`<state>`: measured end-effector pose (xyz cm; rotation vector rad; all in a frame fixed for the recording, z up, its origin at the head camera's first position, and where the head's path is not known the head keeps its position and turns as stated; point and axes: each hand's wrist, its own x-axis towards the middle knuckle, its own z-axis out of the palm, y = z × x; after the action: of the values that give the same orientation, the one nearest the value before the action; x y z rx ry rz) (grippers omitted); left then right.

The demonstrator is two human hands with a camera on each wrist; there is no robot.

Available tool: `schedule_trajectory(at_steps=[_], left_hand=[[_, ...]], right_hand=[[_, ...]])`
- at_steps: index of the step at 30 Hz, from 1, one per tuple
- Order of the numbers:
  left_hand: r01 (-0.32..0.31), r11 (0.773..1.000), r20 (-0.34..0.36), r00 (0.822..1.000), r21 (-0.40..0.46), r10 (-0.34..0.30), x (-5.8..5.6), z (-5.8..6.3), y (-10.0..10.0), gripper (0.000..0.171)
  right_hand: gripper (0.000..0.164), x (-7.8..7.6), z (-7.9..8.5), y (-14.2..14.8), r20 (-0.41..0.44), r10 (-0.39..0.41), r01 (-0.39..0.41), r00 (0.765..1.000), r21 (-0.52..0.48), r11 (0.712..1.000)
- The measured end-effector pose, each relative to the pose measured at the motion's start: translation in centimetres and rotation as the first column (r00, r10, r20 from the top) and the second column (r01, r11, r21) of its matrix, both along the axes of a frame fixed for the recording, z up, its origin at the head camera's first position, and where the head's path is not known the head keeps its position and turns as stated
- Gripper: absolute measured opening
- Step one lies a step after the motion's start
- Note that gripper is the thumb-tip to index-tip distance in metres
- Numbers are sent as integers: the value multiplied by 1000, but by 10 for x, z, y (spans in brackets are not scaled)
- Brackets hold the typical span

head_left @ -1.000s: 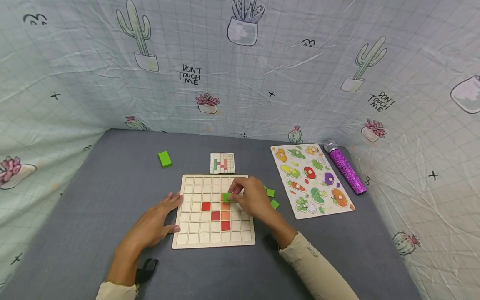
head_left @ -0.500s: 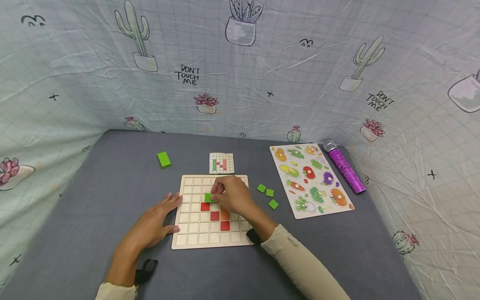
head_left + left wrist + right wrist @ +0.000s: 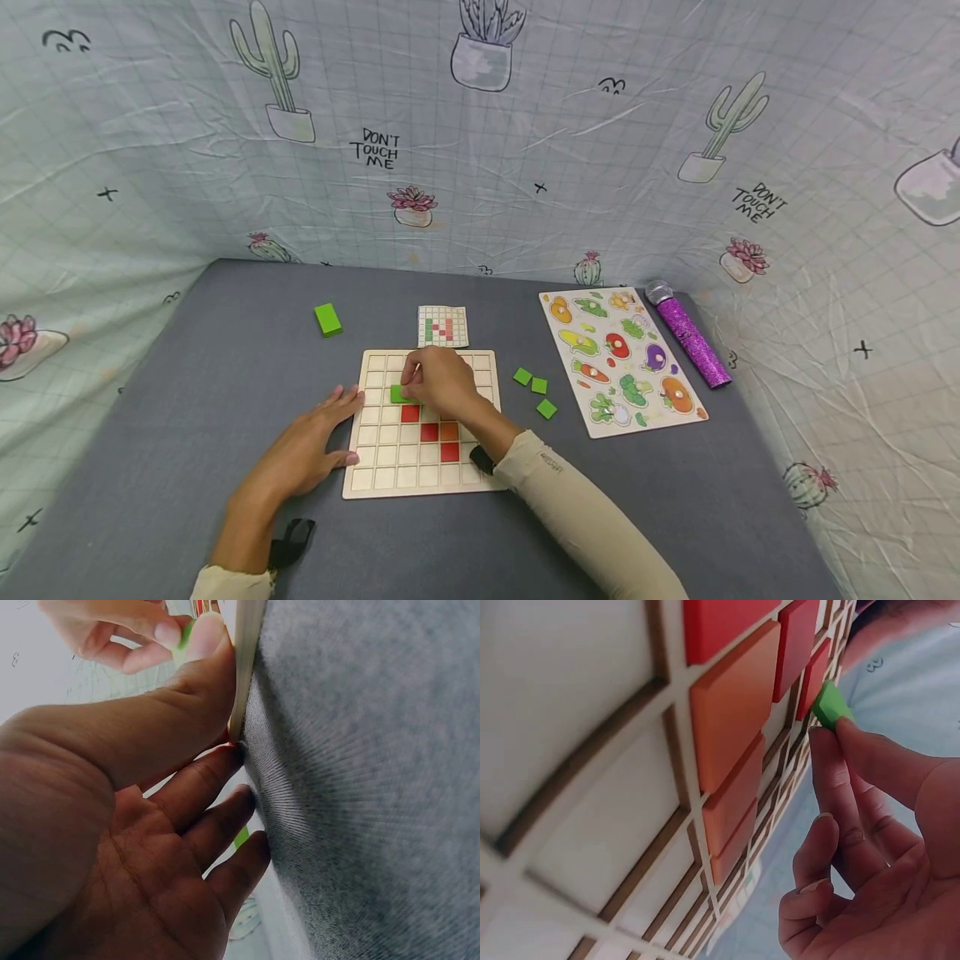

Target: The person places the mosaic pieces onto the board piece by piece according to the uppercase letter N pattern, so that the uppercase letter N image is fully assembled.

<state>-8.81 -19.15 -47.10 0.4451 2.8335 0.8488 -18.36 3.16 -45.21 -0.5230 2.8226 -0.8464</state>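
A wooden grid board [image 3: 385,478] lies on the table, carrying red tiles [image 3: 430,432] on a diagonal and a column of orange tiles [image 3: 449,431]. My right hand [image 3: 442,382] is over the board and pinches a green tile [image 3: 827,705] between thumb and fingertip. In the head view that tile is above the grid, just up and left of the uppermost red tile [image 3: 410,413]; I cannot tell whether it touches the board. Against the board's left edge rests my left hand [image 3: 306,446], fingers extended, thumb at the rim. The right hand hides part of the upper cells.
A small pattern card [image 3: 442,327] lies behind the board. Several loose green tiles [image 3: 546,408] sit to its right, and a green block [image 3: 327,320] to the back left. Farther right are a vegetable puzzle board [image 3: 626,362] and a purple glitter microphone [image 3: 693,342].
My right hand has carried the green tile leftward across the board, from above the orange column to left of the uppermost red tile. The left hand stays at the board's edge.
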Motion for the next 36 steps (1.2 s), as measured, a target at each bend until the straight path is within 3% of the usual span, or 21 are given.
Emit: schedule_trajectory(at_steps=[15, 25, 36], left_hand=[[-5, 1000, 12, 1000, -4, 5, 1, 1, 0, 91], [2, 1000, 5, 1000, 2, -2, 0, 1, -1, 91], [-4, 1000, 5, 1000, -4, 4, 1, 3, 0, 92]], right_hand=[[16, -3, -2, -15, -19, 23, -21, 1000, 103, 994], [10, -4, 1, 2, -38, 106, -106, 994, -16, 994], [13, -6, 5, 36, -34, 65, -68, 997, -106, 992]])
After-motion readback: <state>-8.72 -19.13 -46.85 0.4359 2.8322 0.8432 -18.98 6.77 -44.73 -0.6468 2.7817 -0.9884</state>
